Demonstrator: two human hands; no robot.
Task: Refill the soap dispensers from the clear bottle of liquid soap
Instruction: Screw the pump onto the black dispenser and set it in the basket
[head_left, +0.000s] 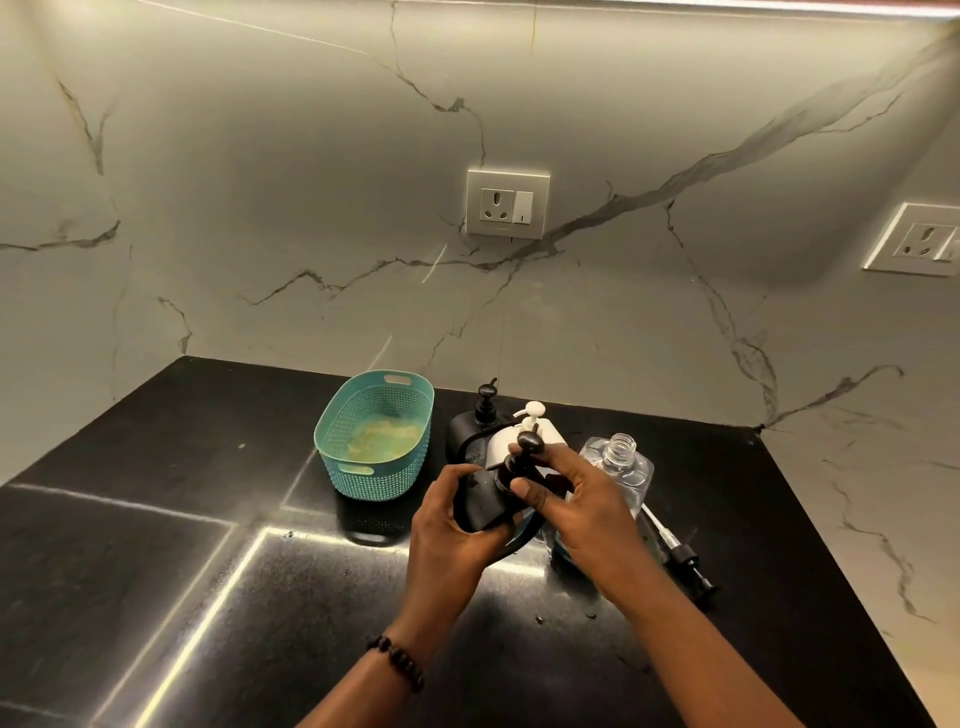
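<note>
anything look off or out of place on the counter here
A loose black pump lies flat on the counter, right of the clear bottle, which stands open with no cap. The teal basket has yellowish residue on its bottom. No spill is visible.

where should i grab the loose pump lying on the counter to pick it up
Take the pump by its thin straight stem, pinching from above across its width. It lies flat on the counter to the right of the clear bottle, with its black head toward you and the tube end tucked close to the bottle. So the bare mid-stem looks easiest to reach; both hands are busy now.
</note>
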